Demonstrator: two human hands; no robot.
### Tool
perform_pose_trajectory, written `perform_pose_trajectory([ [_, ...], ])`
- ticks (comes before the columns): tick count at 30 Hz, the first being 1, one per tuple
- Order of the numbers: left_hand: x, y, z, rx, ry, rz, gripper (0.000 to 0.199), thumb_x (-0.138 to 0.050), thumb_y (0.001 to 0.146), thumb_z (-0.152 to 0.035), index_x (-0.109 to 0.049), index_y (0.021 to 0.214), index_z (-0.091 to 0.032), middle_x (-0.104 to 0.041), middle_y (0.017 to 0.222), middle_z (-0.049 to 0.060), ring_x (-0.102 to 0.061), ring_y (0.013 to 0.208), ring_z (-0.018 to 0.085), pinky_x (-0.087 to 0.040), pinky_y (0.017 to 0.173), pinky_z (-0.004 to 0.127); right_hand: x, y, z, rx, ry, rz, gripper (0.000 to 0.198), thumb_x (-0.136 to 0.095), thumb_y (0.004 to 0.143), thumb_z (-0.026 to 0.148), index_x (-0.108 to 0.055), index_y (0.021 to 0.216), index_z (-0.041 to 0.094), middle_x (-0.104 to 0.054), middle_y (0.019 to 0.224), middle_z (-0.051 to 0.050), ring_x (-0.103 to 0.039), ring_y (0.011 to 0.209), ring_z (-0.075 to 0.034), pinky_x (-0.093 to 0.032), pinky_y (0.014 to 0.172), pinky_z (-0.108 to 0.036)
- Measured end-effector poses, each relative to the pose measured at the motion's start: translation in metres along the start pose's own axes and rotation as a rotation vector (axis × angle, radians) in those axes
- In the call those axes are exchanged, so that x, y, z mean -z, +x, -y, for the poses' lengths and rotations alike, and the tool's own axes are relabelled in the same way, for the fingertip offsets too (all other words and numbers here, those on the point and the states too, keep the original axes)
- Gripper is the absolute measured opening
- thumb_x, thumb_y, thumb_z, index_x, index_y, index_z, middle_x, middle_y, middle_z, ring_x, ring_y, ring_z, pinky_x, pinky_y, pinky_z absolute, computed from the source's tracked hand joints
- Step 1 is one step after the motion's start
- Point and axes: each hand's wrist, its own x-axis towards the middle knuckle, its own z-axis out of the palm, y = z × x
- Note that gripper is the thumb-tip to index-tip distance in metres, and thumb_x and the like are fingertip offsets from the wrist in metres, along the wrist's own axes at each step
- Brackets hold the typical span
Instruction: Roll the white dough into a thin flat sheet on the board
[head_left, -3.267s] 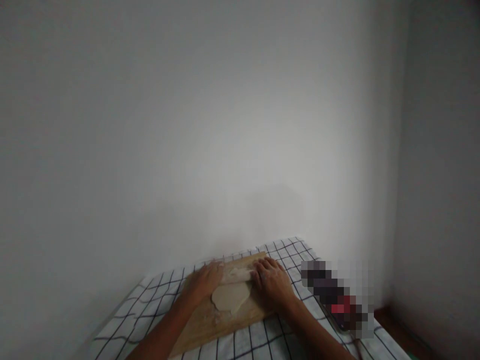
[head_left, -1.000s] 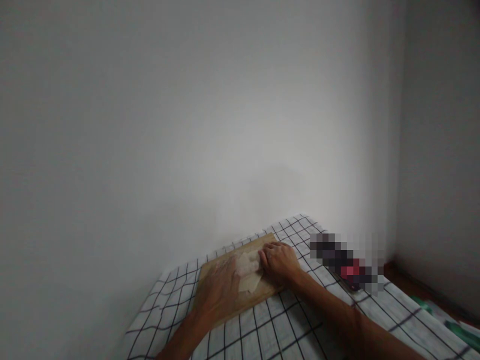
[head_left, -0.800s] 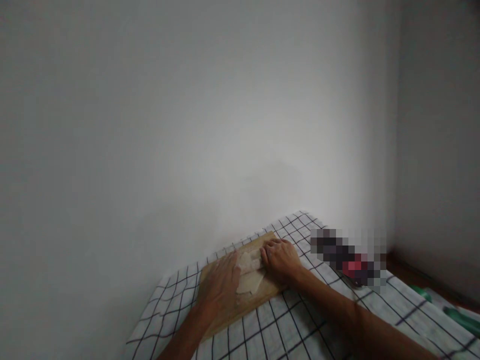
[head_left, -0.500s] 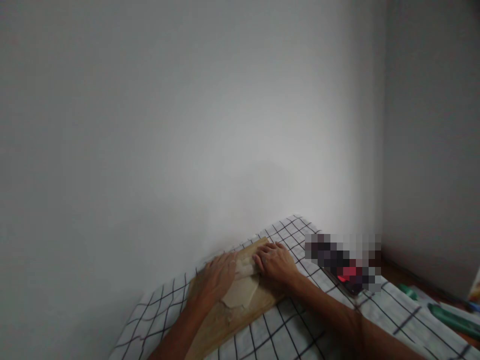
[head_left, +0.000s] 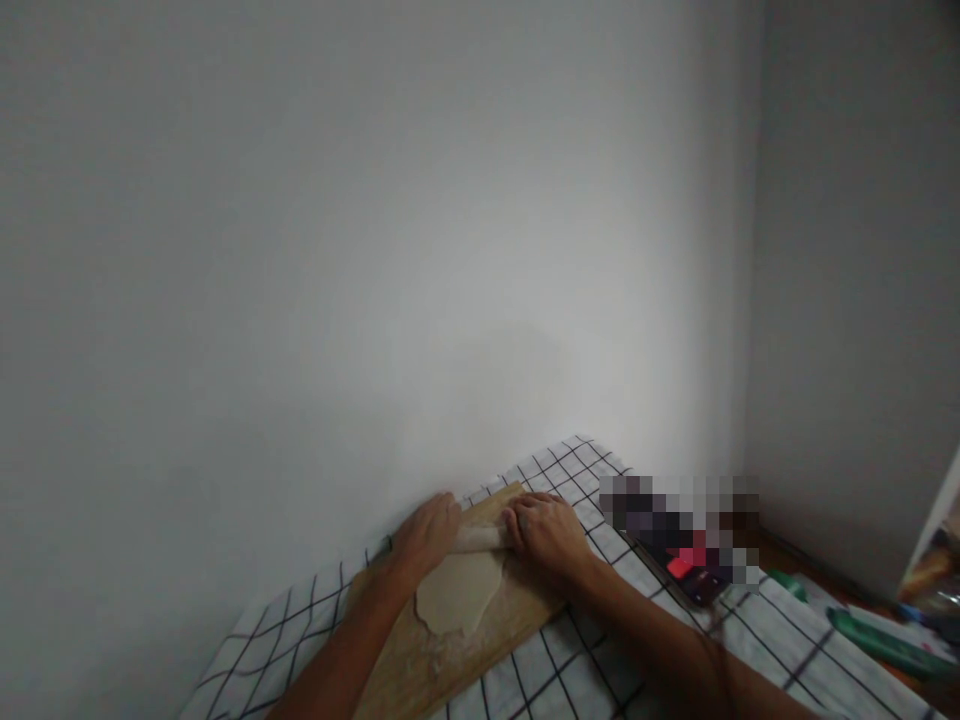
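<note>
A pale rolling pin (head_left: pixel 480 540) lies across the far part of a wooden board (head_left: pixel 450 680), with only its middle showing between my hands. My left hand (head_left: pixel 429 532) is closed over its left end. On its right end, my right hand (head_left: pixel 547 530) is wrapped with the fingers curled over. A thin, flat sheet of dough (head_left: pixel 457 597) with an uneven outline lies on the board, just on the near side of the pin. Whitish flour smears mark the wood near the dough.
Under the board is a white cloth (head_left: pixel 574 655) with dark grid lines. To the right lies a phone (head_left: pixel 701 585), its upper part pixelated. Green objects (head_left: pixel 892 640) sit lower at the far right. A pale wall (head_left: pixel 420 250) rises directly behind the table.
Both hands have closed further round the rolling pin, the left from flatter, extended fingers. More of the dough sheet shows on the near side. The whole view has shifted slightly.
</note>
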Motion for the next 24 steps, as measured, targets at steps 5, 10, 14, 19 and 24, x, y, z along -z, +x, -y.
perform_pose_trajectory([
  [5,-0.011,0.005,0.003,0.022,0.130,0.023,0.034,-0.038,0.100,-0.014,-0.064,0.120,-0.021,-0.075,0.114,0.012,-0.070,0.107,0.022,-0.058,0.095,0.036,0.002,0.000,-0.004,-0.054,-0.008,-0.007,0.046,-0.031,0.110,0.032,-0.074,0.103,0.019,-0.077,0.110,-0.010,-0.070,0.107,-0.021,-0.045,0.100,-0.032],
  [10,-0.003,-0.001,-0.004,-0.002,0.125,0.034,0.034,-0.038,0.100,-0.013,-0.066,0.118,-0.021,-0.074,0.121,0.011,-0.067,0.117,0.023,-0.054,0.104,0.039,0.004,-0.003,-0.004,0.003,-0.008,-0.023,0.046,-0.031,0.110,0.034,-0.074,0.104,0.017,-0.077,0.109,-0.010,-0.069,0.107,-0.021,-0.044,0.102,-0.031],
  [14,0.014,-0.017,-0.017,0.066,0.046,0.037,0.040,-0.035,0.100,-0.015,-0.064,0.126,-0.021,-0.072,0.131,0.009,-0.064,0.127,0.022,-0.050,0.112,0.041,0.009,-0.007,0.001,0.049,-0.013,-0.009,0.046,-0.034,0.109,0.033,-0.076,0.100,0.015,-0.077,0.106,-0.012,-0.070,0.105,-0.021,-0.044,0.100,-0.029],
  [19,0.040,-0.037,-0.039,0.193,-0.024,0.015,0.050,-0.029,0.105,-0.033,-0.053,0.145,-0.016,-0.062,0.147,0.012,-0.058,0.137,0.023,-0.049,0.116,0.044,0.018,-0.013,0.007,0.004,-0.064,0.052,0.052,-0.032,0.109,0.039,-0.078,0.097,0.016,-0.078,0.102,-0.014,-0.073,0.095,-0.024,-0.049,0.085,-0.032],
  [24,0.061,-0.061,-0.054,0.147,-0.034,0.015,0.053,-0.029,0.105,-0.031,-0.043,0.153,-0.015,-0.057,0.152,0.015,-0.054,0.141,0.025,-0.049,0.116,0.047,0.024,-0.021,0.008,0.010,-0.062,0.088,0.053,-0.032,0.108,0.044,-0.078,0.099,0.019,-0.079,0.103,-0.012,-0.073,0.094,-0.024,-0.049,0.080,-0.031],
])
